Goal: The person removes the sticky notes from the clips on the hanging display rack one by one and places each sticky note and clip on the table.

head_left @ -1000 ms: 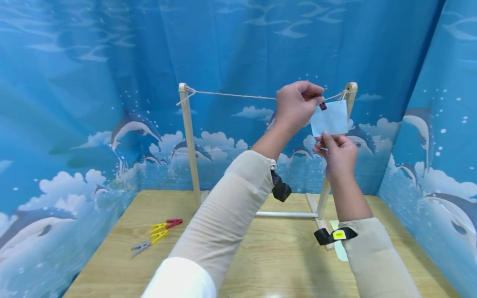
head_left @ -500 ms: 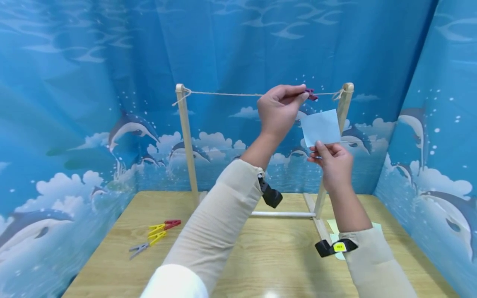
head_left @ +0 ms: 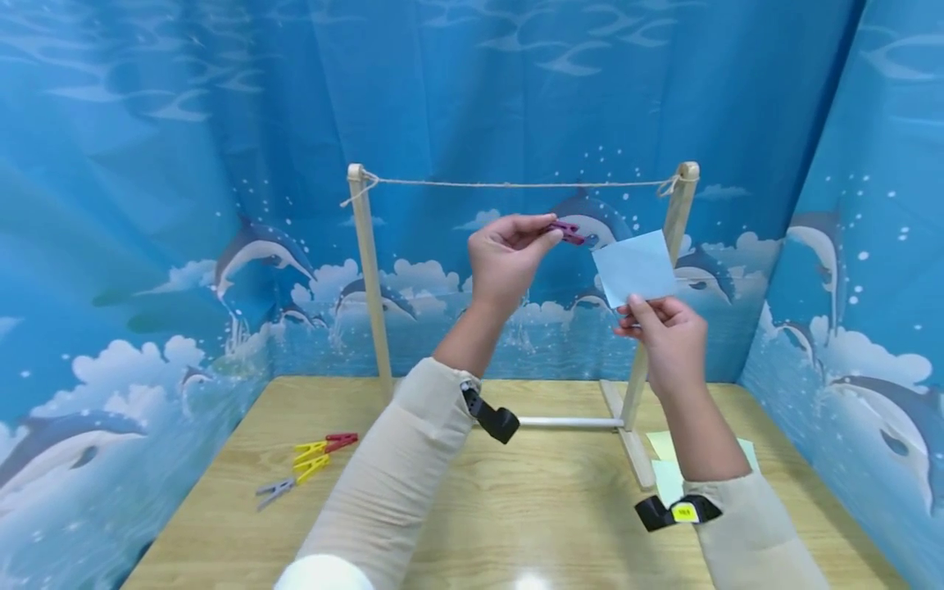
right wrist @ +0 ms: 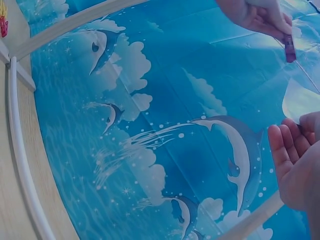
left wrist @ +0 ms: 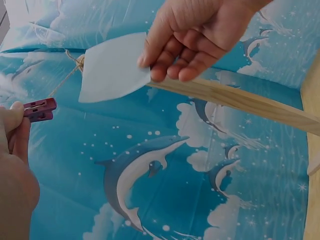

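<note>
My left hand [head_left: 509, 258] pinches a dark red clothespin [head_left: 568, 232] between thumb and fingertips, below the string [head_left: 479, 185] and apart from it. In the left wrist view the clothespin [left wrist: 40, 109] points toward the paper, with nothing between its tips. A light blue square of paper [head_left: 636, 266] is held by its lower edge in my right hand [head_left: 669, 344], thumb in front and fingers behind. The paper stands tilted in front of the right post, below the string, and does not touch the clothespin. The right wrist view shows only part of the paper [right wrist: 300, 104].
The string is tied between two wooden posts [head_left: 372, 287] of a frame, joined low down by a white rod [head_left: 568, 423]. Several yellow, red and grey clothespins [head_left: 310, 463] lie at the table's left. Pale green and yellow paper pieces [head_left: 667, 479] lie at the right, partly behind my right arm.
My left hand has moved down and left with the clothespin, away from paper and string. The right hand has lowered the paper a little and tilted it.
</note>
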Tool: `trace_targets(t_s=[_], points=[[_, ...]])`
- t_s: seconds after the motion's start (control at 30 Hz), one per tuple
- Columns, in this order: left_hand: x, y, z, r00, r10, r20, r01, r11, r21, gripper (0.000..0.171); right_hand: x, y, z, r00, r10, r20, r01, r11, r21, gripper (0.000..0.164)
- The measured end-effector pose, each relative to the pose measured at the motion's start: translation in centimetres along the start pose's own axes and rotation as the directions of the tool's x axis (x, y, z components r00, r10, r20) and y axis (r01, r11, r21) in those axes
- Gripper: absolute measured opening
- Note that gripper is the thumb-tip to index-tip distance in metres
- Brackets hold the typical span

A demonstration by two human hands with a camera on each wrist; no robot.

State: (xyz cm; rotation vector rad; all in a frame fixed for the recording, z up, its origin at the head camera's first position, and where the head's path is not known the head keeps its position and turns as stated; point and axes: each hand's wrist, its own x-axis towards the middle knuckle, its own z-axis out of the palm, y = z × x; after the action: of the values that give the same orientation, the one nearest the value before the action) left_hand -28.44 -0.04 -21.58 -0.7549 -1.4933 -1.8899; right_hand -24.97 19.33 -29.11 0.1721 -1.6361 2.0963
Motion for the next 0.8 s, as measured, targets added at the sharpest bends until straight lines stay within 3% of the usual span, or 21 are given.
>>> trace_targets(t_s=[0.4,0.8], points=[[-1.9,-1.5,-2.7,0.996,-0.09,-0.004,0.09,0.996,-0.026,0.02,-0.7,0.0,-0.7,1.0,-0.017,0.0,0.017,0.999,-0.032,0.028],[-2.8,-1.3,-4.8,0.995,-0.09,0.04,0.095,0.985,-0.143,0.029,-1.5,0.3,-1.0,1.0,-0.006,0.019,0.006,1.0,-0.017,0.026]])
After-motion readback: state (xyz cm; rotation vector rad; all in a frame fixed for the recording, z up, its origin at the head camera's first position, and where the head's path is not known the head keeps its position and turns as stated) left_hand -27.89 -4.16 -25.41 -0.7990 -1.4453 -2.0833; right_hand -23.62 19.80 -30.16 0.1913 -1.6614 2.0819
